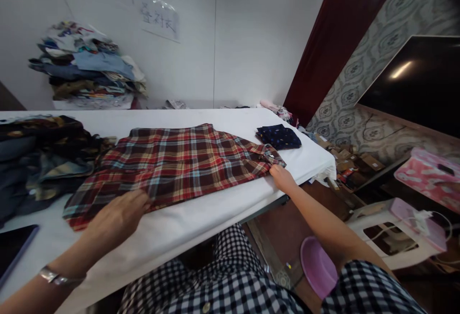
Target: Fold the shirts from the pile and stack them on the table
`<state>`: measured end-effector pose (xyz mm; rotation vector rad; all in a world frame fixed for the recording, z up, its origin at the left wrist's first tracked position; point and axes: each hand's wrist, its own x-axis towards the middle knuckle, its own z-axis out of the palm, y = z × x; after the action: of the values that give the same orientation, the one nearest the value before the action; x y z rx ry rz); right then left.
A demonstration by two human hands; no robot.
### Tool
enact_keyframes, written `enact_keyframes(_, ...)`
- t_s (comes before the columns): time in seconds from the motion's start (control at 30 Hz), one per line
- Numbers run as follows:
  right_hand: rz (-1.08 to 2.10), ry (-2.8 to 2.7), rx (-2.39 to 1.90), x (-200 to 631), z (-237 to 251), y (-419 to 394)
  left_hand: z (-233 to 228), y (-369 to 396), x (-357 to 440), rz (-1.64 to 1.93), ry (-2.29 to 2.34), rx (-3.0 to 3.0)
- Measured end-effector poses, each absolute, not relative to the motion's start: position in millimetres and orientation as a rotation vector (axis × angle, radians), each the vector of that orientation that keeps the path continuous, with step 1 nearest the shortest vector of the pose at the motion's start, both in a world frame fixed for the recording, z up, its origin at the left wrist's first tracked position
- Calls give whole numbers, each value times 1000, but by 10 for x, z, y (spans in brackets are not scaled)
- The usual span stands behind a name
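A red, brown and cream plaid shirt (187, 161) lies spread out sideways on the white-covered table (230, 117), its narrower end to the right. My left hand (124, 211) is at the shirt's near edge on the left, fingers bent down and closed on the cloth; the fingertips are partly hidden. At the narrow right end, my right hand (282, 178) pinches the near corner of the shirt. Just beyond that end sits a folded dark navy patterned garment (278, 137).
Crumpled dark clothes (39, 156) lie left of the shirt, with a dark tablet-like object (14, 249) at the near left edge. Behind rises a tall clothes pile (93, 67). Right of the table are cardboard boxes (370, 162), a pink basin (318, 266) and a white stool (388, 232).
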<state>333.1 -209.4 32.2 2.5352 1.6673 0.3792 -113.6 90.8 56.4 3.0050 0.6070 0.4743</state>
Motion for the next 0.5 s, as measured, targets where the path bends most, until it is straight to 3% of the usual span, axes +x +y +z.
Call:
enact_keyframes(0.33,274,1644,2578,3269,227,-2172,271,860,-1428,526,580,2994)
enact_keyframes(0.5,415,2041,2536,3132,259,-2140,260,1032,-1613,512,844,2939)
